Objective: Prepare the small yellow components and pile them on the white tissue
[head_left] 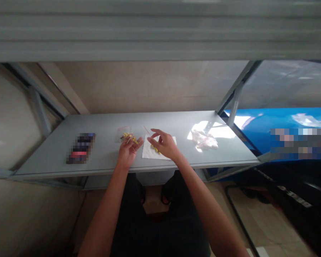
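My left hand (pixel 127 154) is turned palm up near the middle of the shelf, its fingers curled around small yellow pieces (pixel 135 140). Just behind it lies a clear plastic bag (pixel 119 135) with a reddish edge and more yellow pieces at its side. My right hand (pixel 166 143) hovers over a white sheet (pixel 147 152), thumb and fingers bent towards each other. A thin reddish line, perhaps a bag's edge, ends at its fingertips; what they grip is too small to make out. More yellow pieces (pixel 156 149) rest on the sheet, partly hidden by this hand.
A heap of clear plastic bags (pixel 204 140) lies on the grey shelf (pixel 101 153) to the right. At the left is a blurred dark object (pixel 81 148). Another shelf (pixel 160 32) hangs low above. A blue surface (pixel 256 134) and a person's dark clothing (pixel 291 192) are at the right.
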Available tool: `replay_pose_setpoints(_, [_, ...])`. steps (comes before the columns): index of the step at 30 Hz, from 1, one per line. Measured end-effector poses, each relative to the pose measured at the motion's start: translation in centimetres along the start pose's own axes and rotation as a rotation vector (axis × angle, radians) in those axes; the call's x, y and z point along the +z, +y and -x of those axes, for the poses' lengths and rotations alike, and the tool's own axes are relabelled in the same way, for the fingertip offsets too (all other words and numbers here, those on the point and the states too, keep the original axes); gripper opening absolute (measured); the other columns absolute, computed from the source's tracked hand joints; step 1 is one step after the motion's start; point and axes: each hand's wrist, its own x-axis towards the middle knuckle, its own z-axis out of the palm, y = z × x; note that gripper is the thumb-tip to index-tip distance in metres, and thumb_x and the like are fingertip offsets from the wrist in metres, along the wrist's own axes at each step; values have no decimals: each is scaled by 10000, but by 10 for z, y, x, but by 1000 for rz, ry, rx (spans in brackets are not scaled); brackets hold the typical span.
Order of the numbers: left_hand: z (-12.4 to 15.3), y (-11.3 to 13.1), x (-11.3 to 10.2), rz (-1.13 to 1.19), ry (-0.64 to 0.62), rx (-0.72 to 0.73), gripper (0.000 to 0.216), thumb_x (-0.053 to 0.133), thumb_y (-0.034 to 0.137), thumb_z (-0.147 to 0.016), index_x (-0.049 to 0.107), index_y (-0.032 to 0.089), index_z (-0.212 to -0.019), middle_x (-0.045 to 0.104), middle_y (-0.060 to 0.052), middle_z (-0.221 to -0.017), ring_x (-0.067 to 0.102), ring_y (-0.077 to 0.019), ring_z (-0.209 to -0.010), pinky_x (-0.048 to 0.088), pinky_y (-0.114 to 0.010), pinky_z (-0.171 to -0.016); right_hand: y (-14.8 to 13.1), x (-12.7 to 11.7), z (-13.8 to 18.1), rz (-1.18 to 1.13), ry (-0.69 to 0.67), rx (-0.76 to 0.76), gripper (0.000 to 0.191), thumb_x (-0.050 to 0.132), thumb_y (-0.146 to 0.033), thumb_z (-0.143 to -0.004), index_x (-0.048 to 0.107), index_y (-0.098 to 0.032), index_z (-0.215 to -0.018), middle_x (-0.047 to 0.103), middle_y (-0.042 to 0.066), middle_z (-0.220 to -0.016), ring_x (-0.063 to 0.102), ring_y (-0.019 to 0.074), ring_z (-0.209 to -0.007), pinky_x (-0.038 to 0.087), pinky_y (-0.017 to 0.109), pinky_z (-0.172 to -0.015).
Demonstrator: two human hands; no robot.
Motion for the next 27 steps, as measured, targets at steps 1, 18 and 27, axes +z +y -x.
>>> replay_pose_setpoints(1, [1, -2, 0, 3, -3, -23, 309, 801, 470, -843, 655, 260, -1017, 764, -19, -1008, 768, -232, -1020, 617, -500, -992, -4, 5, -4, 9, -36, 2, 247, 661, -306, -900, 765, -225, -1108, 776, 35, -952, 544, 120, -567, 433, 274, -636])
replay_pose_setpoints(18, [26, -11, 20, -516, 270, 309, 331, 677, 531, -897, 613, 209, -939, 680, -36, -905, 678, -175, -861, 531, -268, -755, -15, 37, -3, 27, -148, 20, 205, 589, -148, -893, 767, -209, -811, 767, 14, -714, 684, 146, -551, 461, 234, -597])
replay_pose_setpoints(27, [27, -10, 19, -522, 183, 192, 338, 712, 509, -875, 744, 183, -955, 759, -40, -886, 650, -140, -661, 524, -242, -599, -7, 40, -9, 336, -167, -35, 160, 708, -207, -885, 797, -234, -755, 787, 59, -784, 686, 207, -698, 438, 282, -669])
